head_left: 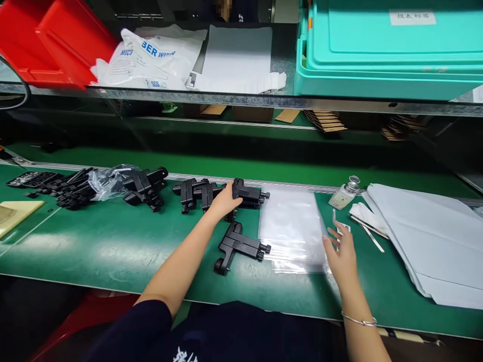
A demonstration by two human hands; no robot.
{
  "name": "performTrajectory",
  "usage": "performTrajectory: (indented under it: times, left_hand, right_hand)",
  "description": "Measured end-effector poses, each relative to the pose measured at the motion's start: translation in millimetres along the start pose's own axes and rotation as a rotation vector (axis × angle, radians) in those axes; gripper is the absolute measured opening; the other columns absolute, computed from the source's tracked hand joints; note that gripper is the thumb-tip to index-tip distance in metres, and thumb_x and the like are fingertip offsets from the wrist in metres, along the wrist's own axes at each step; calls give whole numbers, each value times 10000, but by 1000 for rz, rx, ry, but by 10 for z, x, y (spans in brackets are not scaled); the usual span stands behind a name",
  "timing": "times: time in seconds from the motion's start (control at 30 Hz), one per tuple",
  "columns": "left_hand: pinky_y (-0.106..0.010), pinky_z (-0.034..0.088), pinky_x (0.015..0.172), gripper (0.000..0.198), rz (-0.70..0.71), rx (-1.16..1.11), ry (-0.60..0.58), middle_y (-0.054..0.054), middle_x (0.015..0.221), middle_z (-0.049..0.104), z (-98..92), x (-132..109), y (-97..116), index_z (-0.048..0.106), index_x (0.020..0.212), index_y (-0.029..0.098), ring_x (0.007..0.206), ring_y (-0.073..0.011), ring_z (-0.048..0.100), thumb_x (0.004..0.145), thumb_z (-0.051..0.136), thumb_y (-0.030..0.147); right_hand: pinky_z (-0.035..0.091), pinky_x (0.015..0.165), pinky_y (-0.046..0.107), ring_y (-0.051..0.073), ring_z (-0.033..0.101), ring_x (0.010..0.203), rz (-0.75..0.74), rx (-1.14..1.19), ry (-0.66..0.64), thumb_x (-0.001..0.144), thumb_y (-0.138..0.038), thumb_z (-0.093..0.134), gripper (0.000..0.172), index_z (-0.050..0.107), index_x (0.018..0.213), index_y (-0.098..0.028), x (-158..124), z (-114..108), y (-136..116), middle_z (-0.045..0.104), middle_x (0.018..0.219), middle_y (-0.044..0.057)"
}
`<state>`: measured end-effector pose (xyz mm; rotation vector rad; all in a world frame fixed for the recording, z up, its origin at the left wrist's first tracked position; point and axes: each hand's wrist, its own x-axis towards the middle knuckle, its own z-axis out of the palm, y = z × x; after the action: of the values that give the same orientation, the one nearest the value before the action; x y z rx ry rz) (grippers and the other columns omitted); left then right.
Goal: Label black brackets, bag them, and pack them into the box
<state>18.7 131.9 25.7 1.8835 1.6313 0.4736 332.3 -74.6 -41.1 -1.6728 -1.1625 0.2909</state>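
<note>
My left hand (225,202) is closed on a black plastic clamp-like holder (249,195) at the far side of the bench. Just left of it lie more of these black holders (187,195). Nearer to me, a single T-shaped black holder (241,242) with two knobs rests flat. A stack of clear plastic bags (289,216) lies right of the holders. By its right edge hovers my right hand (341,251), fingers apart and nothing visible in its grasp. A small label (343,229) shows behind those fingers.
A bottle with a metal cap (343,195) stands behind my right hand, near large white sheets (433,236). Black parts (75,188) and a crumpled bag (109,182) are at left. Overhead, a shelf (226,99) carries a red bin (56,45) and a teal box (388,80).
</note>
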Motion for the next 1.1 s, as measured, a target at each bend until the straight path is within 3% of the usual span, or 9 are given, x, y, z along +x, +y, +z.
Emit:
performTrajectory:
  times: [0.17,0.37,0.5,0.63,0.9,1.1]
  left_hand:
    - [-451,434,1106,751,51,-82,117,-194,1510,484,92,-159,5,297,1538,119,1376,-339,494,846,572,217]
    - [-471,348,1195,750,294,-236,303,-130,1544,437,169,-741,84,270,1556,196,1470,-309,359,867,558,263]
    - [-470,359,1188,763,401,-229,392,-123,1523,449,217,-1015,154,250,1560,224,1440,-310,393,869,572,257]
    - [-453,410,1141,787,482,-208,487,-126,1490,467,256,-1101,142,237,1563,254,1388,-303,449,863,597,248]
    - [-424,415,1116,803,528,-225,569,-124,1435,505,294,-1128,148,270,1555,264,1318,-296,508,843,641,262]
    - [-424,414,1116,774,617,-203,654,-137,1411,517,341,-1107,139,295,1536,237,1303,-287,518,846,643,271]
  right_hand:
    - [538,927,555,297,640,1142,-15,158,-146,922,-424,576,509,409,1382,-282,-28,396,-238,524,1384,180]
    - [584,880,458,254,705,1010,38,460,-212,935,-514,570,612,320,1436,-268,-22,642,-731,644,1221,156]
    - [591,836,416,225,695,894,67,546,-134,927,-511,592,623,335,1435,-259,-2,600,-1068,689,970,67]
    - [564,861,395,203,683,906,49,575,-106,905,-384,663,568,382,1385,-275,-43,489,-1249,694,958,40]
    - [547,876,383,195,668,1020,-100,562,-64,895,-254,663,565,363,1370,-307,-120,433,-1290,699,1063,44]
    - [501,690,322,163,612,734,-62,470,-50,940,-298,586,403,405,1298,-260,-76,428,-1255,621,825,-20]
